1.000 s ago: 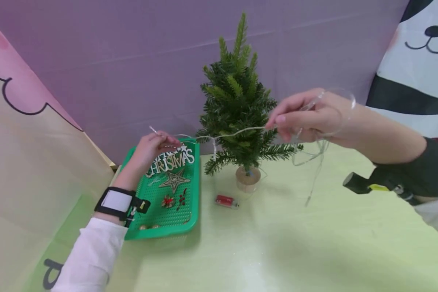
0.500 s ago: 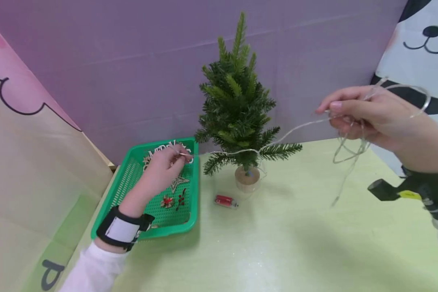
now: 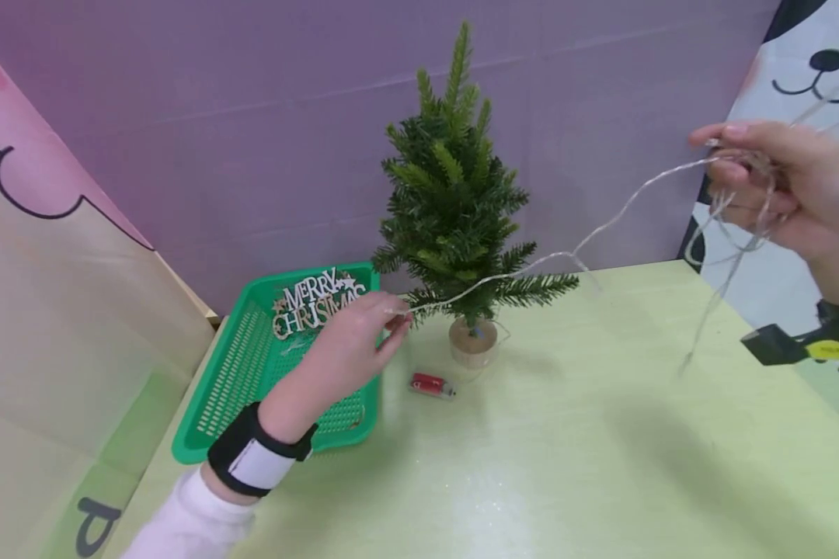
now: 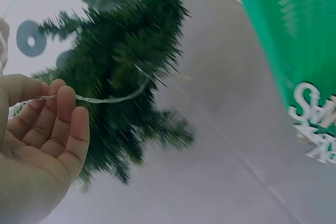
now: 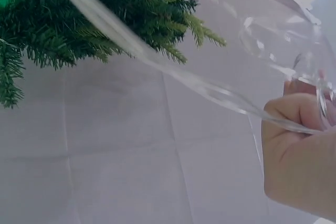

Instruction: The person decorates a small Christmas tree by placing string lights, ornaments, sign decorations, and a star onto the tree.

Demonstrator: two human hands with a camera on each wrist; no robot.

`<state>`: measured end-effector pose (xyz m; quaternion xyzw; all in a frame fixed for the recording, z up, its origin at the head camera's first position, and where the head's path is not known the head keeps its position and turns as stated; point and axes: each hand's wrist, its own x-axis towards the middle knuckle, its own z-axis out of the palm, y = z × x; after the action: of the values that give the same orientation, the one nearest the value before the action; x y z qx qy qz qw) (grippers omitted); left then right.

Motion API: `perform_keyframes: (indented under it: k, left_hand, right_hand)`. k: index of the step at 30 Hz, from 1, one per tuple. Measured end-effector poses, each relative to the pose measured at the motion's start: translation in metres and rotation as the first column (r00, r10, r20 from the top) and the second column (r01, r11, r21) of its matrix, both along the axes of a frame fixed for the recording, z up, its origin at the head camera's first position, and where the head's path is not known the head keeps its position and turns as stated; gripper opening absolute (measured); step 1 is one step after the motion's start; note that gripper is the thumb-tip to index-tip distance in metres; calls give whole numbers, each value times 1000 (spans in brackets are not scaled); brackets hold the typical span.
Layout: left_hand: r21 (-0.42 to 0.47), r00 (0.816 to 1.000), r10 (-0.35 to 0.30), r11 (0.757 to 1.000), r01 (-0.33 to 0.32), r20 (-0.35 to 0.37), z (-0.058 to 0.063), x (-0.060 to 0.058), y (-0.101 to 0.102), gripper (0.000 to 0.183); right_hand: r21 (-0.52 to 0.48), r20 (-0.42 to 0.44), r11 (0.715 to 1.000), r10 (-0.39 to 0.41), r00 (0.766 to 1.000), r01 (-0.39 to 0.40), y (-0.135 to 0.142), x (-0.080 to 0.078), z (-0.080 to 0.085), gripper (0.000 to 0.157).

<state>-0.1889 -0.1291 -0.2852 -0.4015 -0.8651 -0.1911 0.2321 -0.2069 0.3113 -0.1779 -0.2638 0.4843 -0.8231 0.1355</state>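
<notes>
A thin clear string-light wire (image 3: 622, 213) runs in a slack curve between both hands, in front of the small Christmas tree (image 3: 454, 202). My left hand (image 3: 353, 334) pinches one part of it between thumb and fingertips, over the right side of the green basket (image 3: 213, 380). In the left wrist view the wire (image 4: 113, 100) leads away from the fingertips past the tree. Farther right and higher, my right hand (image 3: 790, 186) holds the bunched loops, with loose strands hanging below. Close in the right wrist view, the wire (image 5: 184, 82) crosses to that hand.
Inside the basket lies a "Merry Christmas" sign (image 3: 318, 299); my left hand covers other contents. A battery case (image 3: 432, 385) with red batteries lies on the table before the tree's wooden pot (image 3: 473, 343). A purple backdrop (image 3: 252, 155) stands behind.
My right hand has moved right and up, away from the tree, with the bunched wire. My left hand has shifted right and lower across the basket. The tree and battery case stay put.
</notes>
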Motion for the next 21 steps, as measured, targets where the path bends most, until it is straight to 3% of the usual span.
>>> perform_keyframes:
  k: [3,6,9,16,21]
  left_hand:
    - [-41,996,-39,998,36,-84,1,2,16,6]
    - [-65,990,-54,997,46,-134,4,3,32,9]
    - [-79,980,-59,996,45,-188,6,3,47,17]
    - [-147,932,-36,989,-19,-361,7,3,75,30]
    - [-161,888,29,980,-115,-460,5,-2,90,36]
  right_hand:
    - [-75,91,989,-122,988,129,-1,-4,5,32]
    - [-141,193,959,-219,956,248,-5,-10,13,26]
    - [-158,249,935,-274,929,318,-11,-18,20,22]
    - [-57,189,926,-358,914,374,-29,-34,26,22]
    - [11,203,941,-332,921,337,-44,-45,31,24]
